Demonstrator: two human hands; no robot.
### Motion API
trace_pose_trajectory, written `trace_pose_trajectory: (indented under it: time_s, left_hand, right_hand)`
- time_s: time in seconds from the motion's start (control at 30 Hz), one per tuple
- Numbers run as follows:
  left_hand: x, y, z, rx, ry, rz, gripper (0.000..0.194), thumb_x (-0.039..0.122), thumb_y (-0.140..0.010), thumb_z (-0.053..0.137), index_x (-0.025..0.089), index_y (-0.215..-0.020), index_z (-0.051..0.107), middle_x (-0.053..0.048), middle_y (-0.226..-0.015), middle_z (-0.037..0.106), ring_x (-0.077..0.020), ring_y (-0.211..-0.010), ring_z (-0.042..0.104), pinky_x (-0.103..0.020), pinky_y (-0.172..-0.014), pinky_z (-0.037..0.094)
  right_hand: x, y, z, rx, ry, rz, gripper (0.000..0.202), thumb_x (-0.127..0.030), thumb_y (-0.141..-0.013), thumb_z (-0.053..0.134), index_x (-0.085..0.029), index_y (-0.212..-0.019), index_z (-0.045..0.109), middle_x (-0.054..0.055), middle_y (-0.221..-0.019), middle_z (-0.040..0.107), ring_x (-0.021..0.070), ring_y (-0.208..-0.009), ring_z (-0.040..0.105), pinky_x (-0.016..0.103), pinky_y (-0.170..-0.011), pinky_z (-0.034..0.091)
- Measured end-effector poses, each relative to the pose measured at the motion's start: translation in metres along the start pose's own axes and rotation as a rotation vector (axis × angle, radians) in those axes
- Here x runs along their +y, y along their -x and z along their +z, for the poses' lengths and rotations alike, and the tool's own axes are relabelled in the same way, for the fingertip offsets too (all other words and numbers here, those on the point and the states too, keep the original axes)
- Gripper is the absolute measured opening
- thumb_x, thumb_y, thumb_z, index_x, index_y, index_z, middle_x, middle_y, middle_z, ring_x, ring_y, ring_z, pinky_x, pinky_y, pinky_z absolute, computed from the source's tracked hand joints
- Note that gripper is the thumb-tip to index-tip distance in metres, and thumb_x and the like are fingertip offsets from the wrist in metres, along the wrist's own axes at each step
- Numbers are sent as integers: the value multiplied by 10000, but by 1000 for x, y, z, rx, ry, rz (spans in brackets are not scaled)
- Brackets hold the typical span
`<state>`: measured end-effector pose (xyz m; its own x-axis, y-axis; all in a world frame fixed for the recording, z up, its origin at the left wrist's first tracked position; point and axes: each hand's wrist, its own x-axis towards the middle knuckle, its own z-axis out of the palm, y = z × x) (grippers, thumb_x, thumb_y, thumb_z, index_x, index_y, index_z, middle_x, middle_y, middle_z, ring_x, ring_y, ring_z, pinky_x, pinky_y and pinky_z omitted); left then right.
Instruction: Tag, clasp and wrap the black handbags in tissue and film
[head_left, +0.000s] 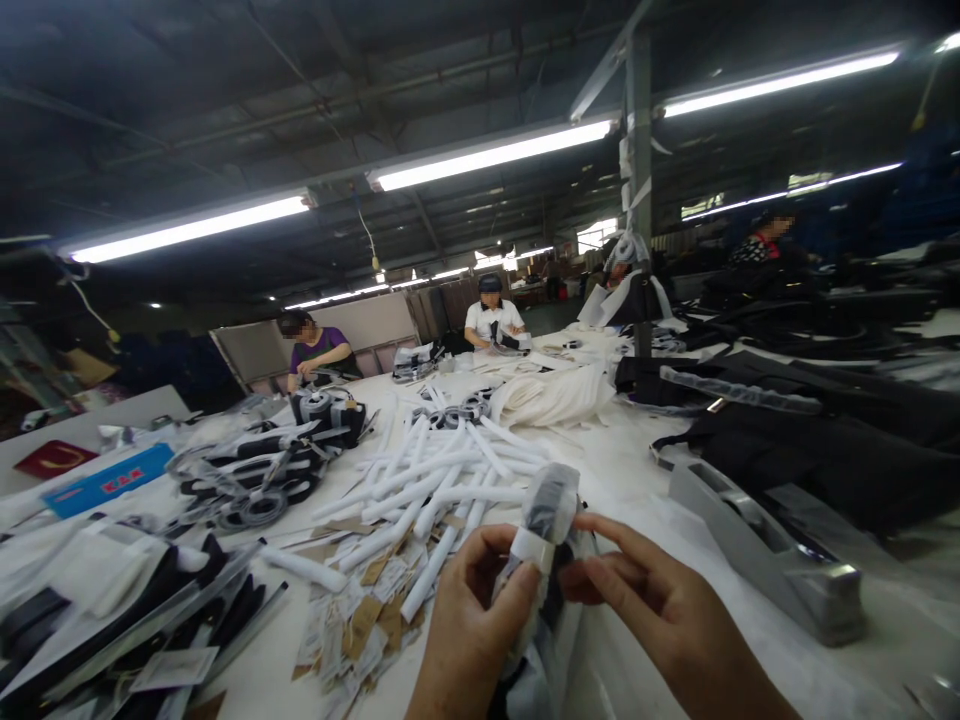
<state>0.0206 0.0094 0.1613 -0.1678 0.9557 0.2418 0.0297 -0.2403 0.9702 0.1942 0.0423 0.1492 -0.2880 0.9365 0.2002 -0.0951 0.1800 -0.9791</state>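
In front of me is a black strap [551, 500] wrapped in whitish, see-through film or tissue, its wrapped end pointing up and away from me. My left hand [484, 600] pinches it between thumb and curled fingers, over a white band around the wrap. On the other side, my right hand [649, 590] has its index fingertip against the wrap, with thumb and other fingers bent in at the strap's edge. The lower part of the strap hangs between my wrists, partly hidden. Just beyond it lie many white foam tubes [442, 493].
A grey tape dispenser [765, 545] stands to the right, near black bags [840, 440]. Paper tags [367, 615] lie scattered left of my hands. Bundled straps [255, 470] and a blue box [109, 480] are further left. Two people work across the table; a post [640, 190] rises behind.
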Motion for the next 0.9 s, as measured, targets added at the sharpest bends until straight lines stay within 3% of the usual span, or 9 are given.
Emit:
trace_pose_trajectory:
  time_s: [0.1,0.2,0.3,0.43,0.5,0.6,0.67,0.73,0.9]
  left_hand:
    - [-4,1,3,-35,18,3,325,440,-790,748,191,-969,642,-42,-920,701,-196,-872,652,-266,-758,480]
    - [-7,4,10,-45,6,-22,277,379,-806,732,211,-980,598,-23,-867,679,-169,-786,641,-246,-675,475]
    - [-7,8,18,44,-91,59,248,260,-785,736,221,-986,596,-22,-905,659,-167,-804,640,-257,-708,499]
    - [-10,17,21,151,-177,276,340,146,-761,712,253,-1068,610,-33,-1063,641,-191,-955,647,-308,-863,531]
    - [-24,27,18,167,-254,411,519,210,-786,732,287,-1265,547,-71,-1272,596,-260,-1179,590,-391,-1006,499]
    - [-62,46,11,250,-488,600,885,422,-788,779,313,-1514,284,-130,-1592,306,-373,-1441,340,-540,-1155,360]
    - [-90,54,8,279,-597,565,975,446,-792,765,296,-1558,180,-151,-1610,279,-390,-1444,339,-558,-1138,385]
    - [-111,55,6,274,-598,481,940,393,-824,727,294,-1565,158,-143,-1560,390,-368,-1400,424,-532,-1111,433]
    - [-118,44,1,177,-385,410,694,490,-900,612,244,-1504,373,-128,-1429,560,-327,-1284,560,-446,-1071,487]
  right_hand:
    - [-2,7,14,22,-312,24,830,-549,-876,664,-293,-1556,264,74,-1053,771,267,-1060,700,476,-1051,460]
    - [-8,7,26,11,-418,55,976,-557,-860,688,-298,-1592,96,88,-1079,764,288,-1130,673,534,-1068,437]
    - [-12,2,32,46,-425,119,992,-525,-832,735,-318,-1587,125,75,-1065,764,286,-1086,692,492,-999,515]
    - [-11,-8,33,103,-400,166,944,-451,-748,831,-393,-1529,304,39,-1074,753,248,-974,729,327,-809,614]
    - [-10,-17,33,141,-375,149,933,-426,-694,871,-406,-1489,384,24,-1025,757,224,-908,742,260,-738,618]
    - [-9,-32,35,183,-323,94,945,-417,-619,909,-401,-1448,457,12,-913,765,211,-852,747,210,-679,610]
    - [-10,-42,40,178,-293,87,932,-417,-603,916,-400,-1430,485,15,-873,770,206,-845,747,189,-662,601]
    - [-14,-50,46,154,-278,88,917,-422,-603,914,-404,-1419,497,26,-870,778,203,-823,749,181,-646,597]
    - [-12,-66,43,89,-105,8,935,-509,-666,858,-426,-1482,411,29,-834,788,233,-711,756,233,-559,617]
